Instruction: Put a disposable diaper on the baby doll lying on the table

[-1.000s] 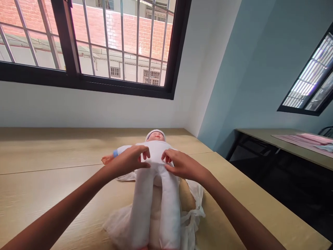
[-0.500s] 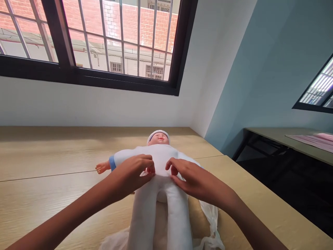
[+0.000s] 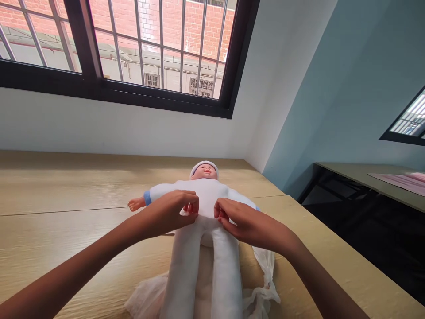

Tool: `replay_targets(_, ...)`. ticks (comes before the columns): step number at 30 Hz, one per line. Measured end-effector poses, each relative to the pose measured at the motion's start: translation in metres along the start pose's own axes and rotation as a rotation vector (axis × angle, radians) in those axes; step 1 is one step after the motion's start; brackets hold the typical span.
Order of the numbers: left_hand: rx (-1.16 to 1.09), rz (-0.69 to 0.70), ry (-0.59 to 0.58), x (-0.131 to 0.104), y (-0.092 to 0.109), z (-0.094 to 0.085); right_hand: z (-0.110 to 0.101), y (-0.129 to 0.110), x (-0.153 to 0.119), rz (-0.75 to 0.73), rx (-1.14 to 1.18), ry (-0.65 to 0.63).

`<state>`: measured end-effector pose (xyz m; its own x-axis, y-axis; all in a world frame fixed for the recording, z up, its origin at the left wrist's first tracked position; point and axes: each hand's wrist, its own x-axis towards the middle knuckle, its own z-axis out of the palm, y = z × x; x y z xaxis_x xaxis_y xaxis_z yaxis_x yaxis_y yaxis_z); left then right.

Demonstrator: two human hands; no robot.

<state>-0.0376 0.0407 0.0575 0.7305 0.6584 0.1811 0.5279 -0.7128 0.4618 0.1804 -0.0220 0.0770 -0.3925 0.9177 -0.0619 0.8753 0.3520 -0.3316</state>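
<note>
A baby doll (image 3: 206,172) in a white cap lies on its back on the wooden table, its head towards the window wall. It wears white clothing (image 3: 207,201) with blue cuffs. My left hand (image 3: 175,212) is at the left of the doll's belly, fingers curled towards the thumb on the fabric. My right hand (image 3: 242,219) is closed in the same way at the other side of the belly. Any fabric between the fingertips is mostly hidden. One bare doll hand (image 3: 137,204) shows at the left; the other is hidden behind my right hand.
Thin white plastic (image 3: 148,294) lies under the doll's legs, and a knotted part (image 3: 267,283) shows on the right. The wooden table (image 3: 66,248) ends along a slanted right edge. Beyond it stands another table (image 3: 345,168) with pink cloth (image 3: 398,182).
The view has shifted slightly, so the doll and window sit a little higher and further right. Both hands stay at the doll's belly, their fingers slightly more curled.
</note>
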Motion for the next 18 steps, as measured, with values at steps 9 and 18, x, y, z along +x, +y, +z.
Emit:
replay_targets(9, -0.017, -0.051, -0.062, -0.001, 0.003, 0.001, 0.004, 0.006, 0.006, -0.108, 0.089, -0.038)
replay_targets(18, -0.053, -0.049, -0.108, -0.001, 0.005, 0.006, 0.006, 0.016, 0.01, -0.188, 0.168, -0.059)
